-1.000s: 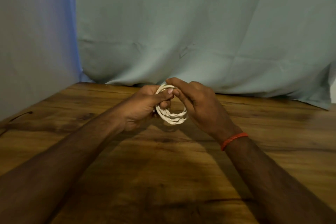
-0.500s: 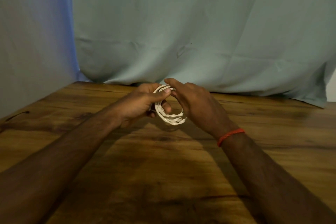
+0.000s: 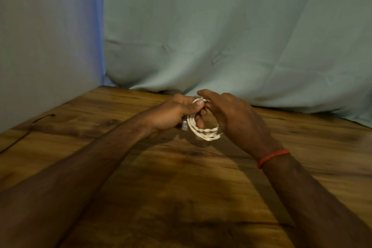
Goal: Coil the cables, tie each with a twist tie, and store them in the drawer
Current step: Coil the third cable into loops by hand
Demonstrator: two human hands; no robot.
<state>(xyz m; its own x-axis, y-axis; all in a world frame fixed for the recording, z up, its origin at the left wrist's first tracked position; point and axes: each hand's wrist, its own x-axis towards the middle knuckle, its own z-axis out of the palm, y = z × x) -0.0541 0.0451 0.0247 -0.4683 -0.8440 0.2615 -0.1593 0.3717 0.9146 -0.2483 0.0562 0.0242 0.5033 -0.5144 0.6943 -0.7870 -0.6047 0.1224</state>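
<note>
A white cable (image 3: 205, 132) is wound into a small coil and held just above the wooden table (image 3: 181, 187). My left hand (image 3: 177, 113) grips the coil's left side, thumb pressed on its top, and a pale connector end (image 3: 184, 126) pokes out under the fingers. My right hand (image 3: 231, 115) holds the coil's right side, fingers curled over the top strands. The far half of the coil is hidden behind both hands. No twist tie or drawer shows.
A pale green cloth (image 3: 221, 36) hangs as a backdrop right behind the table's far edge. A blue-grey wall (image 3: 50, 46) closes the left side. A dark thin mark or cord (image 3: 36, 122) runs along the table's left edge.
The coil has stayed between both hands. My left thumb has shifted along the coil's top and the right fingers have moved over the strands; the connector end now shows under the left hand.
</note>
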